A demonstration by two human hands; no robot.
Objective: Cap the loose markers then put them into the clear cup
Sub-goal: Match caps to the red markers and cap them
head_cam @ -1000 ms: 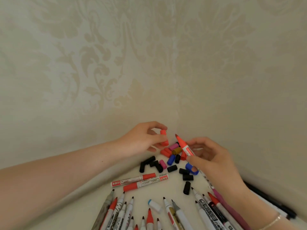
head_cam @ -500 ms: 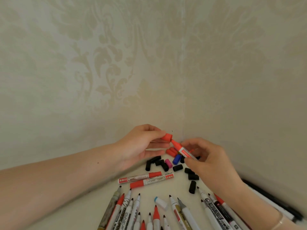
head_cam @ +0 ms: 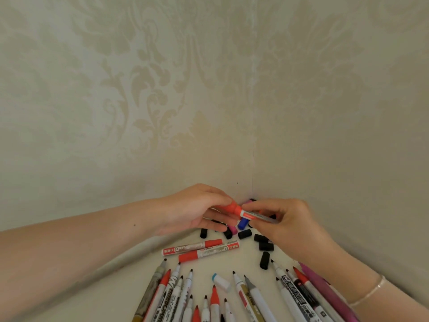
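Note:
My left hand [head_cam: 197, 210] pinches a red cap [head_cam: 231, 208] that sits on the tip of a red marker [head_cam: 255, 215]. My right hand [head_cam: 287, 225] grips the marker's white barrel. Both hands hover just above a pile of loose caps [head_cam: 243, 233] in the table's corner: black, blue and pink ones. Two capped red markers [head_cam: 202, 249] lie side by side in front of the pile. Several uncapped markers [head_cam: 185, 296] fan out along the near edge. No clear cup is in view.
Patterned wallpaper walls [head_cam: 209, 112] meet in a corner right behind the caps. A white marker piece with a light blue end [head_cam: 220, 281] lies among the loose markers. More uncapped markers [head_cam: 299, 296] and a pink pen [head_cam: 325, 291] lie under my right forearm.
The red cap in my left hand met the red marker's tip and now sits on it. Both hands have come together above the cap pile.

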